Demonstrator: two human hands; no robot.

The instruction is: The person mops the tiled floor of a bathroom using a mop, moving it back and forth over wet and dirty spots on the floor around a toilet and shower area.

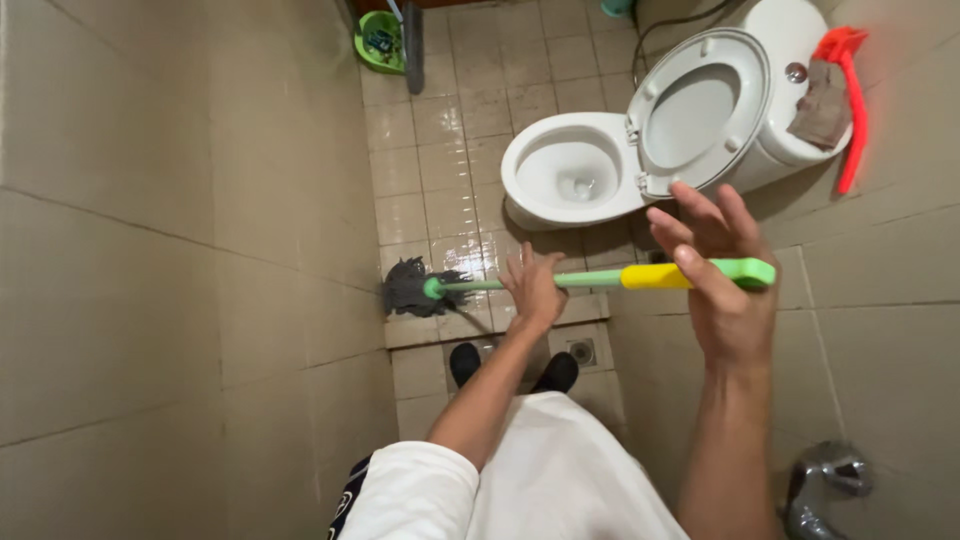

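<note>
**Mop laid almost flat, head at the wall foot**

Head view: your left hand (533, 288) sits on the thin green shaft of the mop (560, 280) near mid-length, fingers loosely spread over the top; whether the thumb wraps underneath you cannot tell. Your right hand (722, 270) is at the thick end, where the yellow sleeve meets the green grip, with the fingers fanned open and only the thumb side against the handle. That is a light hold, so in my judgement you should close the right fingers round the grip before pressing, and let the left hand steer.

The mop runs across the picture from 3 o'clock to 9 o'clock, its long axis close to level, tilting slightly down toward the head. The dark stringy mop head (410, 288) points to 9 o'clock and lies on the wet floor tiles (440, 170), touching the foot of the tiled wall (180, 260).

The toilet (575, 170), seat raised, stands at 12 o'clock from the shaft, near but apart. Your black shoes (465, 362) are at 6 o'clock, beside the floor drain (582, 351). Keep strokes short, along the shaft's line.
</note>
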